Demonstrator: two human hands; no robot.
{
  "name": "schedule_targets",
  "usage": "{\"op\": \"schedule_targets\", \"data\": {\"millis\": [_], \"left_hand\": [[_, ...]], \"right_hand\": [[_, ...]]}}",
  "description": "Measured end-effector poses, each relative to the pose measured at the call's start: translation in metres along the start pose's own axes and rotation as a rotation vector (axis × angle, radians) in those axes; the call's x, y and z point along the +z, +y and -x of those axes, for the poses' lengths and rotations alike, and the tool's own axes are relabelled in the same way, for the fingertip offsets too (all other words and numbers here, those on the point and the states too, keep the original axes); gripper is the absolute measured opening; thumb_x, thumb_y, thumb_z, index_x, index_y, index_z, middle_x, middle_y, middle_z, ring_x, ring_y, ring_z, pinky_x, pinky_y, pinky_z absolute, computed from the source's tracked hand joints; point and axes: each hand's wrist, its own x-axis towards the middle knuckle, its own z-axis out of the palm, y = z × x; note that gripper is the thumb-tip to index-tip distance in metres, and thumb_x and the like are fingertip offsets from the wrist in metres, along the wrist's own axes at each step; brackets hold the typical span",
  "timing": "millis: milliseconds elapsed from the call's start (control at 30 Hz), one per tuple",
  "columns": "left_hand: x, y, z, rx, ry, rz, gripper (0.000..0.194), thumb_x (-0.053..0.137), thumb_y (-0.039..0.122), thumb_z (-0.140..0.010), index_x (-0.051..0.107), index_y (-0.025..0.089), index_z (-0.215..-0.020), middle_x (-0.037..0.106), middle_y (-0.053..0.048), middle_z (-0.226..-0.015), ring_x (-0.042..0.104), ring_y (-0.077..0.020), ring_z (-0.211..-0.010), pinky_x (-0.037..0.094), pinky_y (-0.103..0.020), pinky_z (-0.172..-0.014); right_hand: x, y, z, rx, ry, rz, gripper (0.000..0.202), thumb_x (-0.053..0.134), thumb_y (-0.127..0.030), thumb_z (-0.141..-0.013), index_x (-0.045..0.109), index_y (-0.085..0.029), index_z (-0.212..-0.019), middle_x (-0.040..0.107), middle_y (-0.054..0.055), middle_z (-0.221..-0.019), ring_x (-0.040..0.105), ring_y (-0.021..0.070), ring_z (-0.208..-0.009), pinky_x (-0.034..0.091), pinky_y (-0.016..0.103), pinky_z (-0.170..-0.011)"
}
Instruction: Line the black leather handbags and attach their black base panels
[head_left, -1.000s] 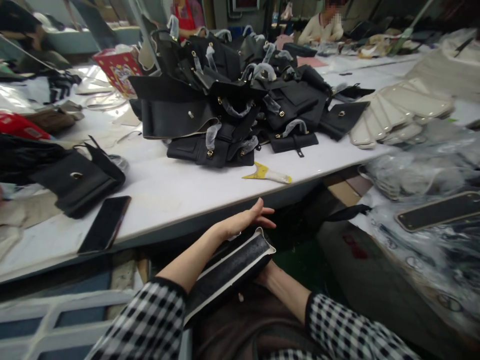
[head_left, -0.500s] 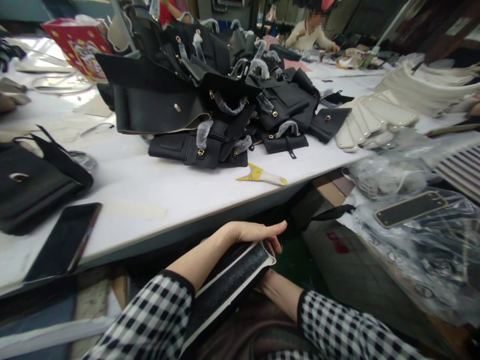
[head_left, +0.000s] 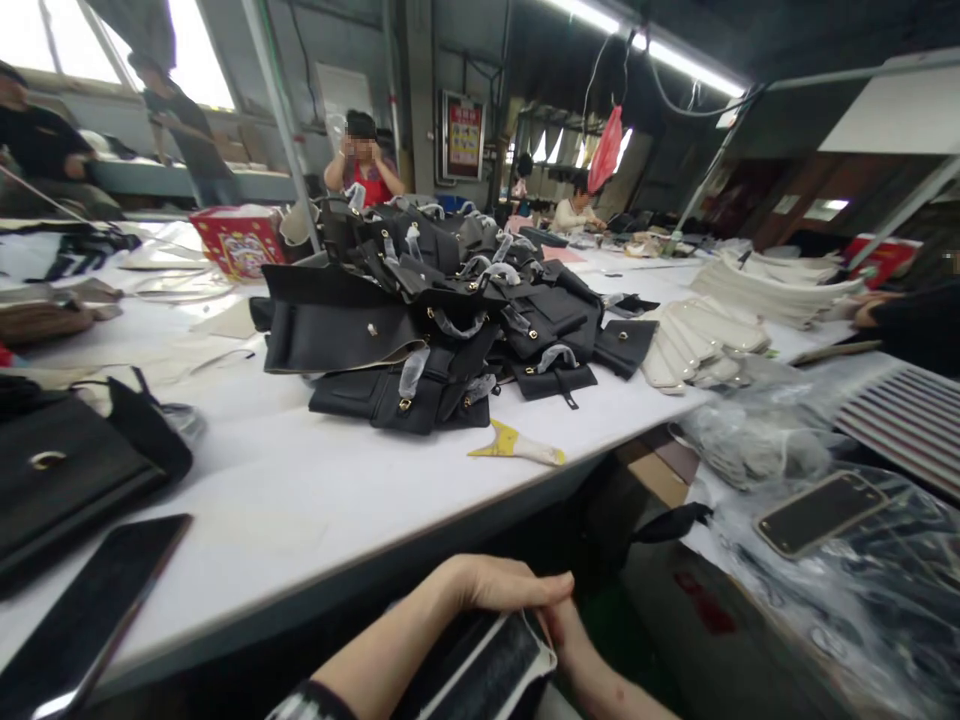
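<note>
The person has a black piece with pale edges (head_left: 491, 665) low in the near middle of the scene, in front of the white table (head_left: 285, 510). The left hand (head_left: 499, 585) arches over the piece's far end, fingers partly bent and the grasp only loosely closed to the eye; whether it pinches the material cannot be told. The right hand (head_left: 576, 645) meets it from the right, close against that same end, its fingers largely hidden, so how far it is open and what it grips cannot be told. The step in hand looks like working or steadying the piece's end between both hands; a next move would call for keeping that end supported and its pale edge uncreased. On the table, a yellow-and-white tool (head_left: 517, 445) lies just nearer than the heap of black bags (head_left: 442, 320), with a phone (head_left: 97, 590) near left.
</note>
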Motion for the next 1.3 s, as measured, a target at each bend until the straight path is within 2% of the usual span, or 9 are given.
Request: {"op": "schedule_targets", "data": {"millis": [67,200,300,467,600,700,833,1000,1300], "left_hand": [[-0.001,-0.002,-0.001,0.026,0.005,-0.038,0.084,0.025,0.089,-0.076,0.076,0.023,-0.079,0.073,-0.008,-0.076,0.069,-0.0273,-0.081,0.049,-0.044,-0.095],[-0.005,-0.011,-0.008,0.008,0.062,-0.104,0.066,0.057,0.083,-0.066,0.075,0.024,-0.091,0.073,-0.006,-0.087,0.068,-0.0294,-0.090,0.051,-0.044,-0.090],[-0.008,-0.017,-0.012,-0.003,-0.012,-0.037,0.053,0.072,0.068,-0.063,0.072,0.026,-0.095,0.073,-0.003,-0.090,0.068,-0.0281,-0.093,0.053,-0.040,-0.085],[-0.007,-0.020,-0.016,-0.063,-0.083,0.113,0.054,0.085,0.041,-0.057,0.065,0.021,-0.103,0.073,-0.003,-0.091,0.068,-0.0244,-0.089,0.053,-0.038,-0.084],[-0.006,-0.023,-0.018,-0.078,-0.116,0.205,0.057,0.084,0.028,-0.055,0.061,0.019,-0.107,0.072,-0.003,-0.094,0.067,-0.0213,-0.087,0.053,-0.035,-0.080],[-0.005,-0.024,-0.018,-0.089,-0.129,0.263,0.059,0.082,0.021,-0.053,0.058,0.018,-0.106,0.072,-0.003,-0.094,0.066,-0.0194,-0.084,0.053,-0.032,-0.076],[-0.005,-0.023,-0.018,-0.099,-0.145,0.271,0.059,0.080,0.016,-0.052,0.057,0.019,-0.107,0.071,-0.002,-0.097,0.066,-0.0172,-0.081,0.051,-0.029,-0.074],[-0.004,-0.023,-0.017,-0.091,-0.130,0.266,0.062,0.083,0.021,-0.056,0.056,0.017,-0.111,0.071,-0.005,-0.100,0.067,-0.0192,-0.085,0.051,-0.031,-0.078],[-0.009,-0.014,-0.010,-0.063,-0.065,-0.057,0.070,0.079,0.038,-0.070,0.053,0.015,-0.131,0.070,-0.007,-0.109,0.066,-0.0230,-0.098,0.050,-0.030,-0.084]], "right_hand": [[-0.014,-0.030,-0.026,-0.203,0.064,0.242,0.033,0.071,-0.042,-0.082,0.057,-0.019,-0.062,0.051,-0.002,-0.058,0.050,0.0161,-0.058,0.044,0.028,-0.056],[-0.019,-0.101,-0.089,-0.805,0.085,1.335,0.020,0.050,-0.031,-0.097,0.061,-0.015,-0.100,0.063,0.009,-0.098,0.058,0.0228,-0.096,0.048,0.035,-0.085],[0.000,-0.133,-0.134,-0.772,-0.046,1.541,0.038,0.066,-0.033,-0.088,0.058,-0.014,-0.120,0.060,0.015,-0.113,0.056,0.0280,-0.107,0.046,0.039,-0.090],[0.014,-0.139,-0.162,-0.602,-0.398,1.700,0.041,0.060,-0.031,-0.091,0.054,-0.012,-0.127,0.058,0.019,-0.117,0.061,0.0299,-0.102,0.047,0.040,-0.089],[-0.020,-0.155,-0.129,-0.518,-0.553,1.690,0.038,0.054,-0.014,-0.087,0.053,-0.012,-0.125,0.062,0.017,-0.113,0.061,0.0296,-0.106,0.046,0.040,-0.092],[-0.056,-0.169,-0.075,-0.379,-0.580,1.505,0.029,0.043,-0.018,-0.093,0.050,-0.015,-0.121,0.067,0.010,-0.097,0.067,0.0204,-0.084,0.053,0.030,-0.076],[-0.089,-0.154,0.004,0.205,-0.611,0.867,0.035,0.045,-0.048,-0.094,0.048,-0.016,-0.108,0.064,0.002,-0.075,0.056,0.0114,-0.044,0.045,0.020,-0.038],[-0.085,-0.103,0.053,0.532,-0.703,0.731,0.042,0.043,-0.057,-0.094,0.051,-0.017,-0.104,0.056,-0.004,-0.055,0.048,0.0091,-0.033,0.040,0.017,-0.032],[-0.057,-0.082,0.043,0.588,-0.739,0.638,0.037,0.042,-0.052,-0.097,0.053,-0.017,-0.097,0.054,-0.005,-0.051,0.040,0.0067,-0.029,0.033,0.014,-0.029]]}}
